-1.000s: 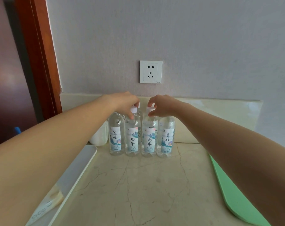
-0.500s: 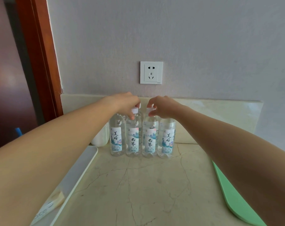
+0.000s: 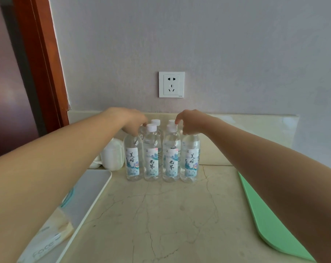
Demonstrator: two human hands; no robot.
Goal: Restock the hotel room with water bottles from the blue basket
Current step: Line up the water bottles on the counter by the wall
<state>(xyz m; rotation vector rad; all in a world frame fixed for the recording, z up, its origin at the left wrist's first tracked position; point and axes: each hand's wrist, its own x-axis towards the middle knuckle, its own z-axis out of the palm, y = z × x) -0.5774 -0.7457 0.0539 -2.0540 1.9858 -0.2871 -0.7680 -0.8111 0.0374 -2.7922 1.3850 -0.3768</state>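
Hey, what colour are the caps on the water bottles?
White caps on the water bottles, clearest in the head view.

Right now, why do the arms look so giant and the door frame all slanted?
Head view: the wide-angle lens stretches the edges, so the near arms loom and the door frame leans; the bottles in the middle look sharp, in soft, even light.

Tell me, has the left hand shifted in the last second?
Yes. The left hand slid leftward, away from the wall socket: off the second bottle's cap onto the leftmost bottle.
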